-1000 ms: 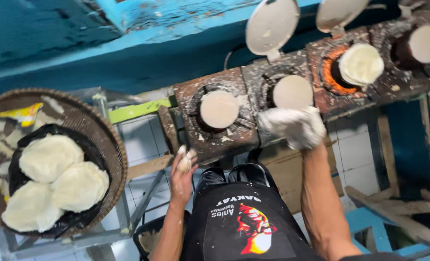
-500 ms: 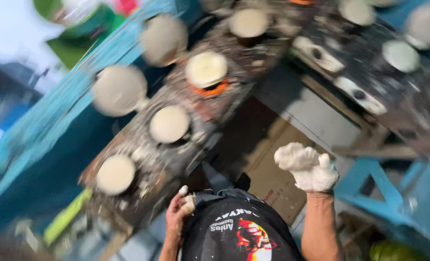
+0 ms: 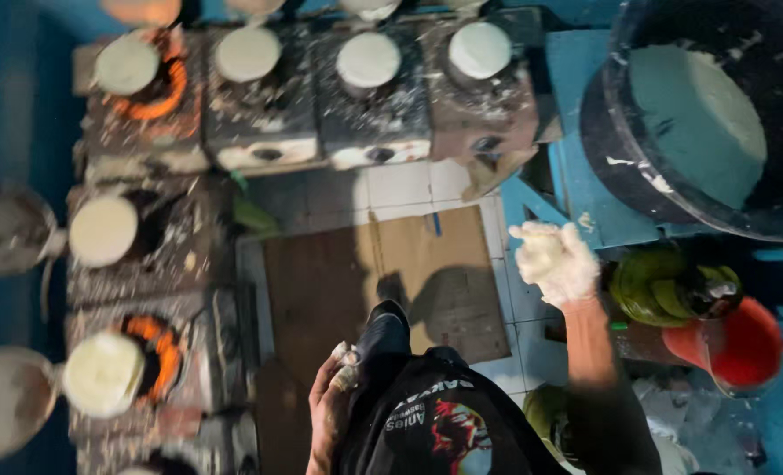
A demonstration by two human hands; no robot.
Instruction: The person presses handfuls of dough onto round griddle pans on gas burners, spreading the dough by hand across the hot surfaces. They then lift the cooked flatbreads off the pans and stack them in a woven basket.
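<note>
Fingers (image 3: 532, 239) of my right hand (image 3: 554, 262), caked in white batter, hang half-curled and hold nothing, just left of the batter tub (image 3: 620, 132). I'd dip gently, keeping drips off the floor. Left hand (image 3: 332, 400) hangs loosely curled. Since half a second ago, my view swung from the moulds (image 3: 368, 60) toward the tub.

— What sort of place is shown?

— A small cooking stall or workshop kitchen: rows of batter-splashed stoves (image 3: 369, 114) topped with round white cakes (image 3: 368, 60), some lit orange, and a large black tub of batter (image 3: 717, 114) are seen.
</note>
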